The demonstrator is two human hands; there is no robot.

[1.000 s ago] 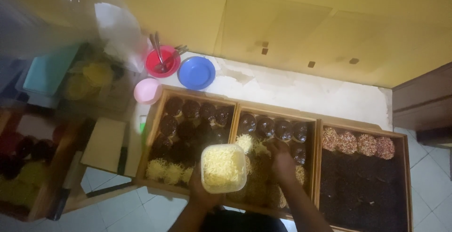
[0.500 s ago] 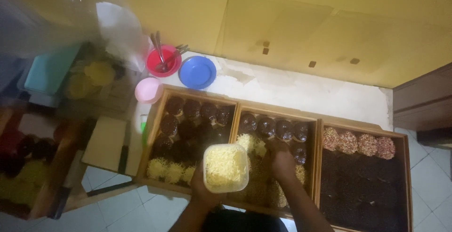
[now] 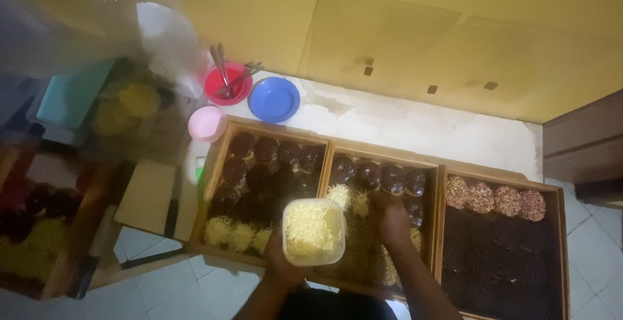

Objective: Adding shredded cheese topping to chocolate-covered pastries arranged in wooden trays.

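Note:
My left hand (image 3: pixel 280 260) holds a clear square tub of shredded yellow cheese (image 3: pixel 313 230) above the front of the trays. My right hand (image 3: pixel 392 219) rests fingers-down on the pastries in the middle wooden tray (image 3: pixel 384 158), its fingers bunched; whether it pinches any cheese is hidden. That tray holds dark chocolate-glazed doughnuts (image 3: pixel 368 174) at the back and cheese-topped ones (image 3: pixel 340 196) nearer me. In the left tray (image 3: pixel 213 164) are glazed doughnuts, with three cheese-covered ones (image 3: pixel 235 233) along the front.
The right tray (image 3: pixel 562 229) holds dark sprinkle-covered pastries and a back row with coloured sprinkles (image 3: pixel 494 198). A red bowl with spoons (image 3: pixel 227 82), a blue plate (image 3: pixel 274 98) and a pink cup (image 3: pixel 206 123) sit behind the trays. A cluttered shelf (image 3: pixel 71 184) stands at left.
My right hand has shifted slightly toward the back of the middle tray. The tub in my left hand stays almost where it was.

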